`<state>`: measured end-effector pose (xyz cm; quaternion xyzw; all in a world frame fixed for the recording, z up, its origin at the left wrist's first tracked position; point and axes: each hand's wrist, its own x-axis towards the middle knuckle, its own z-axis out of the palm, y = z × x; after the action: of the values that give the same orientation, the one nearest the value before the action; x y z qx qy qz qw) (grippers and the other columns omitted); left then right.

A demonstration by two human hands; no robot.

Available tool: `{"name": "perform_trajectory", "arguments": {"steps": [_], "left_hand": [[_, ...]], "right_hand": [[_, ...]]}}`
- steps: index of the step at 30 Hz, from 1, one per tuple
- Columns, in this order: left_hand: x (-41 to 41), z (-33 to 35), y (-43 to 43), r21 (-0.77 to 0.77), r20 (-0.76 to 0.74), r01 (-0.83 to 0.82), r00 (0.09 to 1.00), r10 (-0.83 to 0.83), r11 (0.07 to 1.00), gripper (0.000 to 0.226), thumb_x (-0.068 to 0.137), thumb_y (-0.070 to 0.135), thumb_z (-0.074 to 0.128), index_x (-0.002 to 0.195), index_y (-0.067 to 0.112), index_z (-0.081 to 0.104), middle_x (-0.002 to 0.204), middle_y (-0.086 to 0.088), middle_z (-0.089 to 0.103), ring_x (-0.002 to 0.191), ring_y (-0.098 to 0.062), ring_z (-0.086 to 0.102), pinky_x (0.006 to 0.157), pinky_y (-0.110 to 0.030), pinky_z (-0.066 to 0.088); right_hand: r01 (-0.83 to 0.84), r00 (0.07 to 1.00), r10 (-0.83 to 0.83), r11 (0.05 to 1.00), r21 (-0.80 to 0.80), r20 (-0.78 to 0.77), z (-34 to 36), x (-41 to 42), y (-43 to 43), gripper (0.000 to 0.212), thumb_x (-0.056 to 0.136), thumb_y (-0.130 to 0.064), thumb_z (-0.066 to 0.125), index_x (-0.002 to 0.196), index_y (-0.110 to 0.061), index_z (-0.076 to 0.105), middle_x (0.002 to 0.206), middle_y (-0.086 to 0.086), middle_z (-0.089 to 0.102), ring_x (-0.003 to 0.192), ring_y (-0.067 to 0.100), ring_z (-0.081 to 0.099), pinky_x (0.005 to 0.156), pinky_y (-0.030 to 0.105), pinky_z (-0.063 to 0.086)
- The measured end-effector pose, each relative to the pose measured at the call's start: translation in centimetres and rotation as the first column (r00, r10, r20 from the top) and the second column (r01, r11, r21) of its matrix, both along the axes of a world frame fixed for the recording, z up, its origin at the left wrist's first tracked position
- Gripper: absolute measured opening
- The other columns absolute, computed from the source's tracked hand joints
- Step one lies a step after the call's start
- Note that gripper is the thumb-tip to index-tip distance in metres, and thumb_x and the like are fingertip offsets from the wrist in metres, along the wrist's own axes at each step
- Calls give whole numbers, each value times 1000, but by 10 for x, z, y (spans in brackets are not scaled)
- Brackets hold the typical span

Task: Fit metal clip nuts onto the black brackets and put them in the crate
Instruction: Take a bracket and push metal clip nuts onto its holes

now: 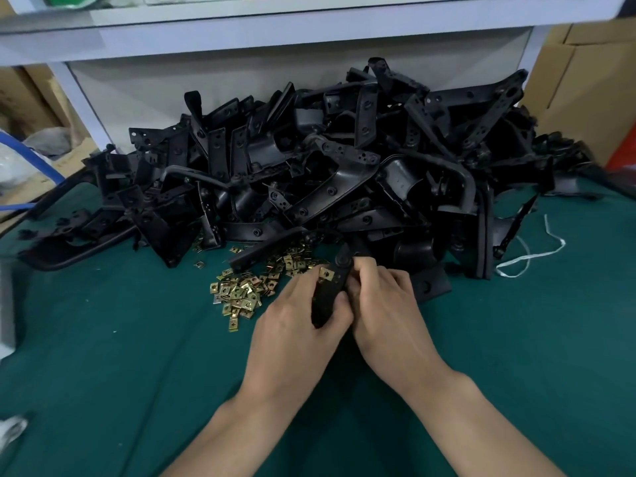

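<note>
I hold a flat black bracket (333, 287) upright between both hands, just in front of the pile. My left hand (296, 325) grips its lower part, the thumb beside a brass clip nut (326, 273) sitting on the bracket's left edge. My right hand (385, 304) curls round the bracket's right side. A heap of loose brass clip nuts (241, 290) lies on the green mat left of my hands. Behind them rises a big pile of black brackets (327, 173). No crate is in view.
The green mat (137, 373) covers the table. A white shelf unit (241, 32) stands behind the pile. Cardboard boxes (585, 84) sit at the far right, a white string (530, 256) lies right of the pile, and a blue hose (31, 156) at the left.
</note>
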<state>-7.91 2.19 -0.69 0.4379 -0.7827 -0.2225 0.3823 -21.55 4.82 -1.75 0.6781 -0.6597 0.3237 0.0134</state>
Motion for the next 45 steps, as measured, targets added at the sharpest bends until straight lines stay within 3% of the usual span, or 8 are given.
{"name": "perform_trajectory", "arguments": {"steps": [5,11,14,17,22,37,41,45], "left_hand": [[0,0,-1,-114,23,-8,1000,10,993,7,90,24,63,88,18,61,75,12,50,60,-14,49,55,-40,48],[3,0,-5,-95,32,61,998,-58,994,15,99,38,54,97,26,62,78,14,52,58,-8,47,53,-26,39],[8,2,-10,-1,-2,37,999,-37,999,37,104,51,34,115,34,65,101,17,65,89,-5,62,76,-32,52],[18,-1,-25,-51,312,-194,929,201,980,56,102,57,29,144,25,50,134,2,57,129,-23,47,111,-43,36],[29,-12,-40,-28,622,-266,750,225,964,63,99,60,36,151,26,42,152,-10,41,144,-32,31,120,-48,22],[42,-2,-54,-125,320,-156,928,189,980,25,104,18,54,122,12,69,107,-2,67,105,-24,61,88,-41,53],[34,4,-49,19,-23,-115,993,115,993,22,103,17,55,115,24,72,98,18,71,97,1,64,83,-4,42],[30,9,-48,255,-335,44,941,46,966,36,106,6,47,111,35,69,103,21,74,96,5,66,82,-5,46]], "right_hand": [[-35,999,35,999,16,-12,-2,1,0,33,99,-29,26,117,-13,48,89,-10,64,86,11,57,90,22,28],[-13,1000,12,1000,24,20,2,-2,0,39,97,-34,20,118,-15,47,89,-9,64,87,13,58,92,26,31],[25,999,-26,999,29,31,4,-7,-3,34,98,-29,23,121,-16,45,86,-9,64,82,13,56,94,33,34],[113,993,-114,993,29,40,3,-14,-5,26,100,-13,32,122,-14,46,75,-7,59,73,13,53,94,32,35],[164,984,-167,985,49,64,3,-17,-7,25,99,-13,31,120,-15,45,70,-6,55,68,15,52,92,31,35],[82,980,-84,996,19,178,5,-16,-4,29,100,-15,29,122,-16,48,70,-8,56,67,11,51,98,30,35],[83,981,-82,997,1,178,6,-16,-4,29,100,-13,31,122,-14,49,68,-10,52,64,7,49,97,29,35],[74,980,-74,997,7,183,6,-17,-3,27,100,-14,32,122,-15,48,67,-12,51,64,6,49,97,27,34]]}}
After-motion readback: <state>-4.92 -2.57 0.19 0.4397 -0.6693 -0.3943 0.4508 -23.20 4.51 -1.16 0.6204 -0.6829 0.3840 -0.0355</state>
